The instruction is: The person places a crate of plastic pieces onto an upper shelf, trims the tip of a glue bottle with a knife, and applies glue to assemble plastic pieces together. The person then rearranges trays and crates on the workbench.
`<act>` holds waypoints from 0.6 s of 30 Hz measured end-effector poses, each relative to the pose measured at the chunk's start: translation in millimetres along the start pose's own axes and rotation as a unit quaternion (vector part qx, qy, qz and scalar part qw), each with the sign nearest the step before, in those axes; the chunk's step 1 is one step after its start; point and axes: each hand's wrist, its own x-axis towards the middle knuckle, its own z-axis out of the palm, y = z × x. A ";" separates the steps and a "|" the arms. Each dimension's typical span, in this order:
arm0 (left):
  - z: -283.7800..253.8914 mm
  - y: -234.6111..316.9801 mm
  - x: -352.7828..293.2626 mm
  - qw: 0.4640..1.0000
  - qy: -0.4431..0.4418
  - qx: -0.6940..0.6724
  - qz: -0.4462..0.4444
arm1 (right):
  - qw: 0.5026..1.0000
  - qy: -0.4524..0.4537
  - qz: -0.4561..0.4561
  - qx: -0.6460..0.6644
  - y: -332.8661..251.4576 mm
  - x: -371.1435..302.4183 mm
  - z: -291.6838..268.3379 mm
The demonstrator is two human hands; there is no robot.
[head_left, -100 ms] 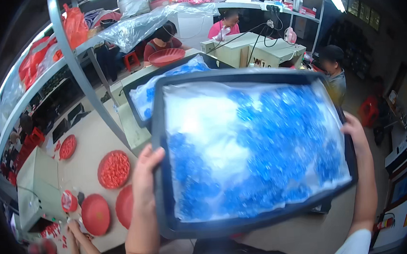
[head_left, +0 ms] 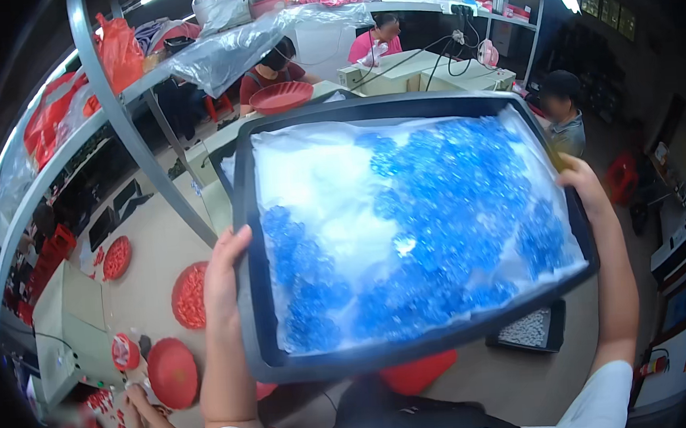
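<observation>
A large dark tray (head_left: 417, 357) is held up in front of me, tilted a little. White lining (head_left: 328, 175) covers its inside, and many shiny, see-through blue pieces (head_left: 457, 198) lie on it, too small to name by kind. My left hand (head_left: 223, 266) grips the tray's left side, thumb on the rim. On the opposite side my right hand (head_left: 584, 185) closes round the right rim. The undersides of both grips are hidden by the tray. Behind it, a second dark tray (head_left: 223, 171) shows only at its edge.
Below at left, a worktable (head_left: 153, 287) bears red bowls (head_left: 173, 374), some with red pieces, and a pale machine (head_left: 68, 321). A co-worker's hands (head_left: 137, 399) are there. A metal shelf post (head_left: 117, 110) rises at left. A dark box of white pieces (head_left: 526, 331) sits lower right.
The tray has shifted slightly up and left in the picture, both hands still on it. It now covers most of the second tray behind, and the box of white pieces has come into sight.
</observation>
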 end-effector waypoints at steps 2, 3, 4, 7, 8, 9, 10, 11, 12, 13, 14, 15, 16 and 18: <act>-30.5 27.2 48.9 0.998 0.027 -0.034 -0.036 | 0.998 -0.055 0.024 -0.013 -14.1 62.7 27.5; -44.1 32.9 72.2 0.995 0.030 -0.066 -0.065 | 0.998 -0.041 0.007 -0.039 -9.4 95.5 31.4; -49.0 44.7 91.3 0.993 0.033 -0.069 -0.088 | 0.992 -0.081 0.046 -0.083 -23.7 122.5 47.0; -49.1 63.1 141.5 0.990 0.033 -0.077 -0.115 | 0.996 -0.015 0.063 -0.068 -29.7 197.6 93.2; -46.4 68.7 154.9 0.989 0.062 -0.089 -0.103 | 0.997 0.005 0.043 -0.057 -27.1 223.2 103.1; -47.4 70.3 161.1 0.985 0.099 -0.104 -0.092 | 0.998 -0.003 0.041 -0.055 -28.9 240.8 112.5; -51.5 73.2 170.6 0.985 0.106 -0.104 -0.086 | 0.996 -0.034 0.044 -0.065 -31.4 257.3 120.4; -58.4 76.1 181.8 0.988 0.097 -0.091 -0.082 | 0.994 -0.066 0.045 -0.074 -32.5 270.8 127.4; -65.5 73.3 189.2 0.990 0.091 -0.080 -0.077 | 0.995 -0.071 0.024 -0.060 -24.6 287.1 136.3; -68.3 68.7 195.1 0.990 0.095 -0.083 -0.069 | 0.995 -0.078 0.017 -0.060 -17.9 304.0 142.0; -69.7 63.3 199.5 0.990 0.117 -0.065 -0.051 | 0.993 -0.101 0.020 -0.057 -11.0 320.6 147.1; -71.7 55.5 208.3 0.989 0.138 -0.048 -0.035 | 0.991 -0.122 0.024 -0.053 -1.7 339.3 152.2; -70.9 48.8 211.9 0.988 0.140 -0.057 -0.031 | 0.991 -0.114 -0.004 -0.068 7.8 355.4 159.4; -69.4 34.5 211.0 0.987 0.149 -0.044 -0.030 | 0.983 -0.165 -0.038 -0.069 24.2 396.4 175.5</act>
